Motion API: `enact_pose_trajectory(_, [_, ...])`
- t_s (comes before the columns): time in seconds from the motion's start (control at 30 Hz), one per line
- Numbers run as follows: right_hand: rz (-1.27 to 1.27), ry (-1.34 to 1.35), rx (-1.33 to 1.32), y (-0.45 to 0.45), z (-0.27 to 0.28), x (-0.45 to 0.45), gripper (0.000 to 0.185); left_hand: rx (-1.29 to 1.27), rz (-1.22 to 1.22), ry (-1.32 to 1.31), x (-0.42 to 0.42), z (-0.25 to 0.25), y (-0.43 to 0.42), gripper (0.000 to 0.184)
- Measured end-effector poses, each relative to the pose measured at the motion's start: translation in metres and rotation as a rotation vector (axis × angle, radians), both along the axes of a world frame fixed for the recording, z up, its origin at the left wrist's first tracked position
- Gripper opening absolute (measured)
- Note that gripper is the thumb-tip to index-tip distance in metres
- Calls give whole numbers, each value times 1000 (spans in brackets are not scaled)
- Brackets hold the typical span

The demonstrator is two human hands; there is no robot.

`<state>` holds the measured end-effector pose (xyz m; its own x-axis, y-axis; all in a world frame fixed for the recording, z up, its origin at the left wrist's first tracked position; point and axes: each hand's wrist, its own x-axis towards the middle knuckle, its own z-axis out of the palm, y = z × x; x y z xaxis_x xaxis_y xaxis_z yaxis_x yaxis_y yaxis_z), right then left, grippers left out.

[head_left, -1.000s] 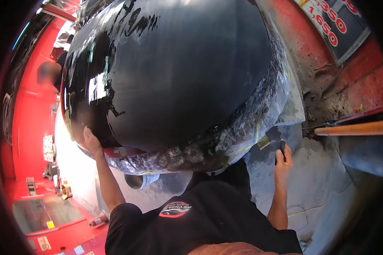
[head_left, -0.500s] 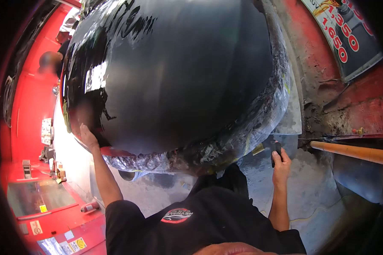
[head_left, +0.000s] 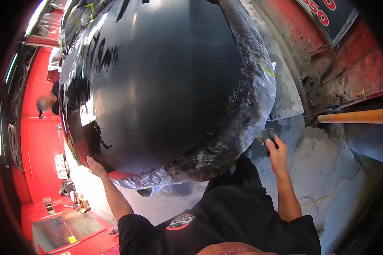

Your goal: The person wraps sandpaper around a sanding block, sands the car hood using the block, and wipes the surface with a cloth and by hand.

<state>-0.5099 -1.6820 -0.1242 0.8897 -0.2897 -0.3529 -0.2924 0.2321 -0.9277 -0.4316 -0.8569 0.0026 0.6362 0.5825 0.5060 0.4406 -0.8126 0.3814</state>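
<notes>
My left grip (head_left: pixel 98 167) touched the near left edge of the big black panel (head_left: pixel 166 97), but I couldn't tell if it squeezed. My right grip (head_left: pixel 278 157) pinched a small dark block (head_left: pixel 268 135). The block had just come closer to the crinkly wrap (head_left: pixel 254 85) beside the panel, so it seemed nearer the work. Far left, a person (head_left: pixel 46 103) was blurry; far right, a sign (head_left: pixel 331 21) was cut off.

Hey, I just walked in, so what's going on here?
Someone is standing at a large curved black panel, partly glossy and partly dull, with plastic sheeting along its border. Their left hand is at the panel's near left edge. Their right hand grips a small dark block, off to the side of the panel. Another person is in the background at left.
</notes>
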Motion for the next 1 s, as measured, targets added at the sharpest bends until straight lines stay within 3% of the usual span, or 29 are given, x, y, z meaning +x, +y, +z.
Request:
enact_pose_trajectory(0.07, [-36, 15, -21, -9, -11, -9, 23, -31, 12, -16, 0, -2, 6, 60])
enact_pose_trajectory(0.17, [-95, 66, -7, -20, -27, -26, 22, 201, -58, 87, -2, -13, 41, 60])
enact_pose_trajectory(0.37, [-126, 108, -54, -34, -35, -30, 19, -88, 12, 4, 1, -1, 10, 55])
enact_pose_trajectory(0.47, [-112, 141, -62, -35, -22, -16, 19, -48, 59, 25, -2, 4, -17, 56])
enact_pose_trajectory(0.7, [-58, 35, -136, -32, 9, 16, 23, 16, -47, -38, -7, -21, 31, 58])
enact_pose_trajectory(0.87, [49, -257, -413, -22, 90, 55, 30, -89, -26, -105, -6, -6, -11, 57])
enact_pose_trajectory(1.0, [166, -523, -633, -7, 165, 124, 35, -82, -44, -59, -11, -11, 17, 57])
